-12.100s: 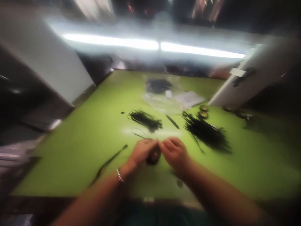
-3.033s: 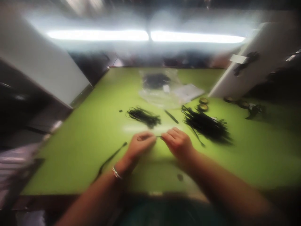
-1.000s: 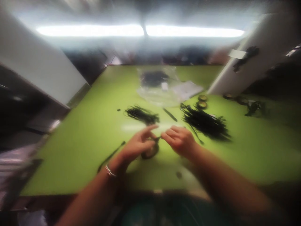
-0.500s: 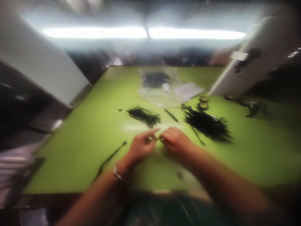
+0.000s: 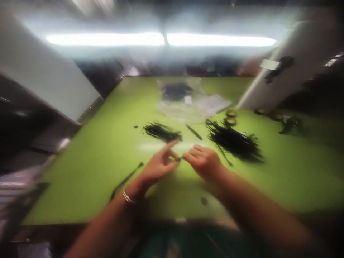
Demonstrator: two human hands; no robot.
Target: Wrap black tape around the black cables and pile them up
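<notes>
Over the front middle of the green table [image 5: 88,172], my two hands meet at a thin dark cable end [image 5: 179,159]; most of it is hidden by fingers. My left hand [image 5: 158,163] pinches it between the thumb and a finger, its index finger stretched out. My right hand [image 5: 204,159] is closed, with its fingertips pressed on the same piece. Just beyond the left hand lies a small bundle of black cables [image 5: 162,131]. A larger bundle of black cables [image 5: 233,141] lies right of the right hand. One single black cable [image 5: 127,178] rests beside my left forearm.
A slim dark tool [image 5: 194,132] lies between the bundles. Two rolls of tape [image 5: 230,117] sit behind the larger one. Farther back are a clear plastic bag [image 5: 174,111] with black contents and a white paper [image 5: 215,104]. Pale panels [image 5: 279,79] stand at both sides.
My left hand has opened out slightly, its index finger now raised higher and away from the right hand. The right hand stays nearly in place. The view has shifted slightly.
</notes>
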